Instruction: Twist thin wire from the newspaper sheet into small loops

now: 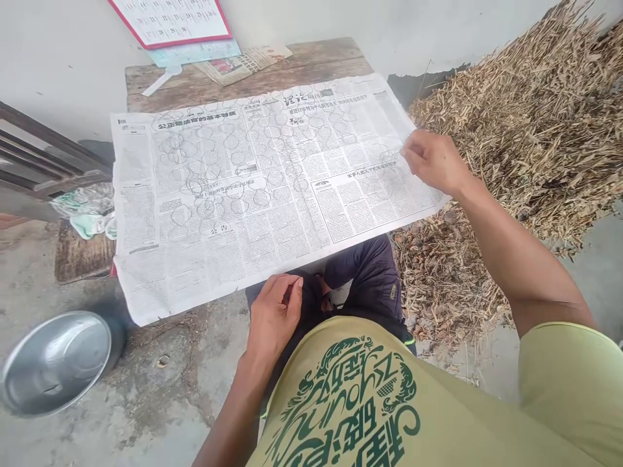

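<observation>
A large newspaper sheet (214, 259) lies spread over a wooden table, hanging past its near edge. Pencil-like loops and circles are scribbled across its print. My right hand (435, 161) has its fingers closed at the sheet's right edge, pinching the paper there. Close to the sheet's front edge, above my lap, is my left hand (275, 314). Its fingers are curled in with the thumb against them. Whatever may be inside that pinch is hidden.
Behind the sheet, the wooden tabletop (331, 57) bears a folded newspaper (248, 65) and a white strip (163, 81). A calendar (180, 19) hangs at the wall. Dry stalks (525, 110) are heaped at right. A metal basin (63, 363) stands on the floor at left, near a dark railing (43, 139).
</observation>
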The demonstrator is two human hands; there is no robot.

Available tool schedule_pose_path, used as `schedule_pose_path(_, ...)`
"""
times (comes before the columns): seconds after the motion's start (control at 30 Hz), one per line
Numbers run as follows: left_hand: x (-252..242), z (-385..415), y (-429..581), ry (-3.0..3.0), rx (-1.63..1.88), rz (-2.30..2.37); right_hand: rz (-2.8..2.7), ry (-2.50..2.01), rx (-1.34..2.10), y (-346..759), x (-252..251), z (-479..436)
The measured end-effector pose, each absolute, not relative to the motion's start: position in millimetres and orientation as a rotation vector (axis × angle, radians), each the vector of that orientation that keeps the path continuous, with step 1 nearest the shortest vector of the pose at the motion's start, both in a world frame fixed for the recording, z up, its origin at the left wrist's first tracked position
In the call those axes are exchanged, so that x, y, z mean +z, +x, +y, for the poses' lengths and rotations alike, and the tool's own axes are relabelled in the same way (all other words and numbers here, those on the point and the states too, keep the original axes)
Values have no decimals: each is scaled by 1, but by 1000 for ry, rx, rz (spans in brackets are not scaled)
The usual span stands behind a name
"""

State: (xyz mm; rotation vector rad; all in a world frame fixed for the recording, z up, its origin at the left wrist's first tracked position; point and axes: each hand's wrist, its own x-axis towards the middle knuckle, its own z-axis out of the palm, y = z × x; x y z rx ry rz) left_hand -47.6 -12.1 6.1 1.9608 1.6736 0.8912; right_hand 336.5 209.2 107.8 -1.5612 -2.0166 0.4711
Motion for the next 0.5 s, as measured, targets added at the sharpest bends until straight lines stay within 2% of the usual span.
schedule_pose_path(0.3,10,-16,-52,1957,913,1676,-2411,-1918,477,319,110,269)
schedule_pose_path(0.5,9,-16,-53,1922,901,1686,-2646,-1815,666,324,94,295)
